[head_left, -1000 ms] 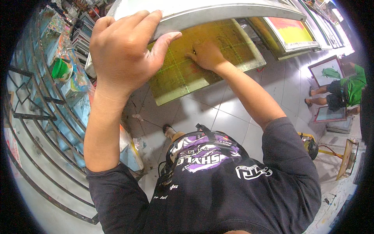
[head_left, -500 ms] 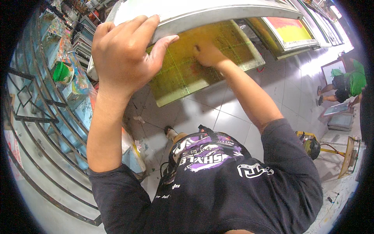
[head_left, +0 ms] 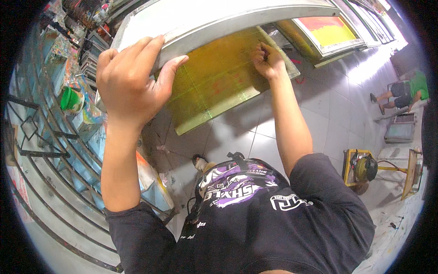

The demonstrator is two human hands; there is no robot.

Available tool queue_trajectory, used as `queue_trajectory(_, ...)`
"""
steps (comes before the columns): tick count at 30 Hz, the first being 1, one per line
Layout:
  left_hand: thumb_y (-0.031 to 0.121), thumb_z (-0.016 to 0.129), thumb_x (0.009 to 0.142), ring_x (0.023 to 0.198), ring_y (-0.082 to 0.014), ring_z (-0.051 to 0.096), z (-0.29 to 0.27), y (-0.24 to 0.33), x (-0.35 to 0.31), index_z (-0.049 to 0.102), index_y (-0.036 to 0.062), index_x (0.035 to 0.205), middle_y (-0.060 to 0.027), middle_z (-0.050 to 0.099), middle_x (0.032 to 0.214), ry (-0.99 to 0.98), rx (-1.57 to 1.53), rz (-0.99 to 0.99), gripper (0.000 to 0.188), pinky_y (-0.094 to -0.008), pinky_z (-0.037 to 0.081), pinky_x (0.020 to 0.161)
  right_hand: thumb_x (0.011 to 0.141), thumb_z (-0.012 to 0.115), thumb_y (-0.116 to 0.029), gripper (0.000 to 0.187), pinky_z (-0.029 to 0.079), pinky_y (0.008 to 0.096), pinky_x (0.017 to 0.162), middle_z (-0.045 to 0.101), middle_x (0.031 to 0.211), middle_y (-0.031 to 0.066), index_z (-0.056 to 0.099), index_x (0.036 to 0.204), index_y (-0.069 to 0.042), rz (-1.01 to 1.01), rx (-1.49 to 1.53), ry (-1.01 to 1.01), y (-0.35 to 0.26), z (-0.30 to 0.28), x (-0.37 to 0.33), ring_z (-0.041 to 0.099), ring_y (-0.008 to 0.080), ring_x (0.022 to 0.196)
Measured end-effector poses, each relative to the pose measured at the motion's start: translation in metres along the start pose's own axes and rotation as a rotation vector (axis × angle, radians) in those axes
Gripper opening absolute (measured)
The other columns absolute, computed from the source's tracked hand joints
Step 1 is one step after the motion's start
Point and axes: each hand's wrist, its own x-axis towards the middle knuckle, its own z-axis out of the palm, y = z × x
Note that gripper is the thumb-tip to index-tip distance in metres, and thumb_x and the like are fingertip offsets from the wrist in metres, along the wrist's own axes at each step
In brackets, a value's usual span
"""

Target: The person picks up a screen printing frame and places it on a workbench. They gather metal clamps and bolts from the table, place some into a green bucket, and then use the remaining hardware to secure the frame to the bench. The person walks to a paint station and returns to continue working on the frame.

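My left hand [head_left: 130,84] grips the left end of a large frame [head_left: 246,18] with a grey-white rim, its fingers over the edge and its thumb below. The frame is tilted up. Beneath it lies a yellow-green silkscreen [head_left: 216,86], with pale lines across its mesh and the upper part hidden by the raised frame. My right hand [head_left: 269,64] is closed near the right end of the silkscreen. Its fingers are curled, and a small dark spot shows at them; what they hold, if anything, I cannot make out.
Another frame [head_left: 326,36] with red and yellow on its mesh stands at the upper right. Curved metal railings [head_left: 50,155] and a green-lidded tub [head_left: 72,99] are on the left. A person in green [head_left: 415,86] is at the far right, above a yellow-framed machine [head_left: 360,169].
My right hand has moved rightward across the silkscreen toward its right end. My left hand and the raised frame have shifted slightly left and down in the view.
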Motion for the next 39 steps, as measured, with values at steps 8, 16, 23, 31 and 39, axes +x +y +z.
queue_trajectory(8, 0.034, 0.069, 0.068, 0.073, -0.0205, 0.057, 0.024, 0.052, -0.056, 0.061, 0.0054, 0.089, -0.0078, 0.061, 0.084, -0.185, -0.003, -0.205, 0.037, -0.0381, 0.032, 0.068, 0.090, 0.048, -0.019, 0.011, 0.034, 0.0185, 0.038, 0.043, 0.063, -0.0046, 0.049, 0.082, -0.011, -0.121, -0.231, -0.011, -0.029, -0.054, -0.107, 0.039, 0.0052, 0.049)
queue_trajectory(16, 0.031, 0.070, 0.067, 0.082, -0.0218, 0.055, 0.077, 0.100, -0.126, 0.058, 0.0035, 0.097, -0.0088, 0.060, 0.089, -0.182, -0.134, -0.382, 0.043, -0.0380, 0.031, 0.075, 0.087, 0.052, -0.025, 0.016, 0.024, 0.0177, 0.037, 0.041, 0.062, -0.0029, 0.049, 0.076, -0.013, -0.024, -0.334, 0.389, -0.008, -0.097, -0.201, 0.031, 0.0056, 0.046)
queue_trajectory(23, 0.029, 0.071, 0.066, 0.086, -0.0245, 0.055, 0.085, 0.106, -0.148, 0.058, 0.0039, 0.096, -0.0099, 0.060, 0.091, -0.131, -0.190, -0.432, 0.041, -0.0414, 0.031, 0.081, 0.086, 0.047, -0.017, 0.011, 0.024, 0.0204, 0.040, 0.041, 0.063, -0.0013, 0.046, 0.076, -0.012, 0.248, -0.461, 0.481, 0.054, -0.124, -0.180, 0.032, 0.0081, 0.050)
queue_trajectory(31, 0.030, 0.072, 0.066, 0.101, -0.0281, 0.053, 0.031, 0.066, -0.151, 0.058, 0.0026, 0.102, -0.0159, 0.056, 0.108, 0.037, -0.280, -0.541, 0.047, -0.0421, 0.028, 0.090, 0.089, 0.047, -0.024, 0.020, 0.023, 0.0196, 0.040, 0.039, 0.063, -0.0010, 0.045, 0.074, -0.011, 0.572, -0.618, 0.436, 0.157, -0.134, -0.119, 0.033, 0.0090, 0.051)
queue_trajectory(39, 0.020, 0.067, 0.075, 0.091, -0.0297, 0.056, 0.024, -0.073, -0.347, 0.057, -0.0052, 0.100, -0.0175, 0.058, 0.100, 0.110, -0.373, -1.206, 0.037, -0.0360, 0.043, 0.080, 0.081, 0.056, -0.014, 0.017, 0.043, 0.0317, 0.051, 0.055, 0.078, 0.0084, 0.051, 0.096, -0.010, 0.522, -0.684, 0.363, 0.301, -0.179, -0.031, 0.052, 0.0194, 0.063)
